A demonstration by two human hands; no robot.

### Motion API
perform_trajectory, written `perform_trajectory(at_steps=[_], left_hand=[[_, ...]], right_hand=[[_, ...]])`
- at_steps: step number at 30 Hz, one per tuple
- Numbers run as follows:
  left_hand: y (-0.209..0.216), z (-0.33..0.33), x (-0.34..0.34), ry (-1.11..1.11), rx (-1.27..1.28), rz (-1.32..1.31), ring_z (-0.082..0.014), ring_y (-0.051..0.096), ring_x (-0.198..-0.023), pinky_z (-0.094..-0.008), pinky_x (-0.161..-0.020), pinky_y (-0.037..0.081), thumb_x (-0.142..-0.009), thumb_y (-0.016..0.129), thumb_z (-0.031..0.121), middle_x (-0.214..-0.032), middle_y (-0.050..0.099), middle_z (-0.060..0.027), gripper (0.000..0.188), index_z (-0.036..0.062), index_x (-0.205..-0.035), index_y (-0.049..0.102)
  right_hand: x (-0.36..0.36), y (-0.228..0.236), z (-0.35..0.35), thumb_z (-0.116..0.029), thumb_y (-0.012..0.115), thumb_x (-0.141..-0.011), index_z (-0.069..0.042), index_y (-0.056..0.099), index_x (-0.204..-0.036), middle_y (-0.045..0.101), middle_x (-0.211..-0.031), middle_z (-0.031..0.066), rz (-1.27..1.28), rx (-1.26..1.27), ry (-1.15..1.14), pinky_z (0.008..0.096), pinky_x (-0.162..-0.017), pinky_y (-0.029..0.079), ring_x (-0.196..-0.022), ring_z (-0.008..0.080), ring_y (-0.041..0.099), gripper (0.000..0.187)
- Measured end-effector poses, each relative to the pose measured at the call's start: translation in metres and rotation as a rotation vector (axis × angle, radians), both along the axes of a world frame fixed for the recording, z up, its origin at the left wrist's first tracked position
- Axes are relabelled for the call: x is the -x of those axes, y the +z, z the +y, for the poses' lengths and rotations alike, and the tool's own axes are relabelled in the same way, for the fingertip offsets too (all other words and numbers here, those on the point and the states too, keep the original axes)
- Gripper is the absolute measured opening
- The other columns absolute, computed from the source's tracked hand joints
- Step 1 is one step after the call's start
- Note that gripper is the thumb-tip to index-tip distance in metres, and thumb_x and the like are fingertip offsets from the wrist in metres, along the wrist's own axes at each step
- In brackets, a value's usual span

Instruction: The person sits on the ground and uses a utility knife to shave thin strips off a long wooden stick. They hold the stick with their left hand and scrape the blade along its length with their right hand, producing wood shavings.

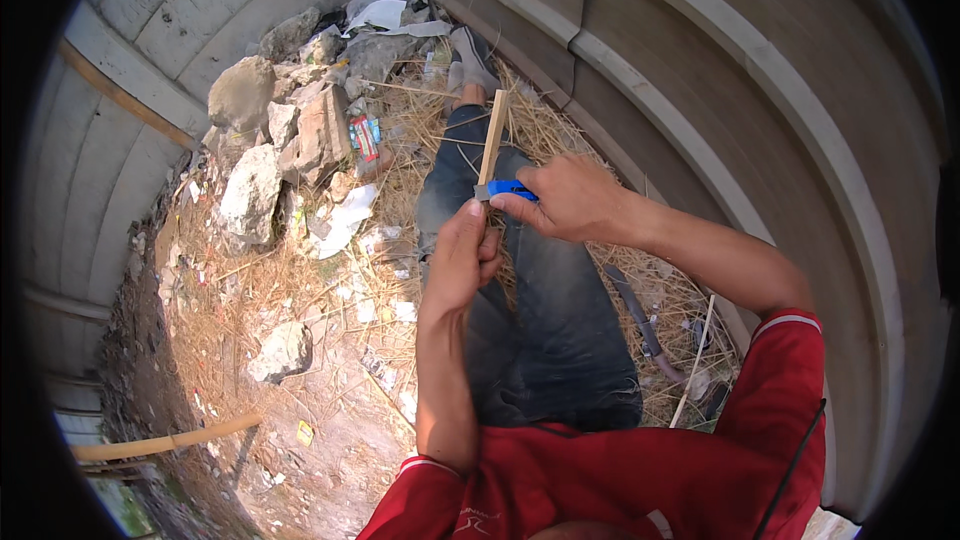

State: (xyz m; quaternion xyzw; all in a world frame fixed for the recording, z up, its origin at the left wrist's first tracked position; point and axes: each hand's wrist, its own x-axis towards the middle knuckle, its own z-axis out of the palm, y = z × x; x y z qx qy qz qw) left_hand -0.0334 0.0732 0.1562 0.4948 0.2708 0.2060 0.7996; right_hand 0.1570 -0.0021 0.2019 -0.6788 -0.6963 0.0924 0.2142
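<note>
A narrow, pale wooden strip points away from me above my outstretched legs. Its near end is pinched in my left hand, whose fingers are curled closed around it. From the right, my right hand grips a blue utility knife. The knife's short metal blade lies across the strip just beyond my left thumb, apparently touching the wood. Where the strip ends inside my left hand is hidden.
Rocks and broken bricks are heaped at the far left among litter. Dry straw surrounds my legs. A corrugated metal wall rises close on the right. A dark pipe and a thin pale stick lie beside my right leg.
</note>
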Motion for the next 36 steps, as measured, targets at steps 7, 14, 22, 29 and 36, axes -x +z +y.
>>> perform_trajectory(at_steps=[7, 14, 22, 29, 36], left_hand=[[0.004, -0.059, 0.019, -0.307, -0.013, 0.001, -0.0038, 0.022, -0.052, -0.0212, -0.046, 0.021, -0.109, 0.040, 0.043, -0.064, 0.027, 0.0075, 0.047, 0.0026, -0.125, 0.057], [0.015, -0.008, 0.011, -0.092, 0.092, 0.010, -0.0032, 0.020, -0.047, -0.0215, -0.043, 0.019, -0.109, 0.037, 0.048, -0.061, 0.025, 0.0083, 0.053, 0.0014, -0.125, 0.057], [0.002, 0.000, 0.007, -0.017, 0.060, 0.028, -0.0047, 0.021, -0.046, -0.0228, -0.042, 0.017, -0.109, 0.037, 0.049, -0.062, 0.026, 0.0069, 0.049, 0.0047, -0.114, 0.057], [0.000, -0.054, 0.032, -0.243, 0.153, 0.059, -0.0026, 0.022, -0.044, -0.0206, -0.041, 0.017, -0.105, 0.041, 0.055, -0.058, 0.027, 0.0088, 0.054, 0.0038, -0.111, 0.056], [0.020, -0.003, 0.026, -0.031, 0.029, 0.014, -0.0020, 0.018, -0.041, -0.0216, -0.038, 0.014, -0.106, 0.040, 0.056, -0.057, 0.026, 0.0097, 0.054, 0.0047, -0.114, 0.055]], right_hand=[[-0.179, 0.028, 0.034, -0.060, 0.036, -0.104, 0.006, 0.061, -0.066, 0.055, -0.056, 0.0234, 0.113, -0.238, -0.686, 0.0489, -0.063, 0.049, -0.060, 0.0410, 0.060, 0.080], [-0.058, 0.044, 0.006, -0.059, 0.048, -0.101, 0.002, 0.063, -0.069, 0.055, -0.056, 0.0213, 0.175, -0.190, -0.194, 0.0477, -0.061, 0.049, -0.057, 0.0392, 0.059, 0.071], [-0.001, -0.007, 0.000, -0.058, 0.051, -0.099, 0.001, 0.069, -0.078, 0.061, -0.059, 0.0243, -0.039, -0.069, -0.014, 0.0525, -0.064, 0.053, -0.063, 0.0458, 0.065, 0.065], [-0.185, 0.047, 0.031, -0.060, 0.041, -0.103, 0.003, 0.067, -0.071, 0.056, -0.055, 0.0212, 0.134, -0.312, -0.626, 0.0499, -0.058, 0.049, -0.057, 0.0378, 0.061, 0.076], [-0.054, 0.054, 0.000, -0.063, 0.045, -0.100, 0.001, 0.067, -0.071, 0.057, -0.056, 0.0211, 0.243, -0.219, -0.218, 0.0483, -0.059, 0.050, -0.057, 0.0374, 0.062, 0.074]])
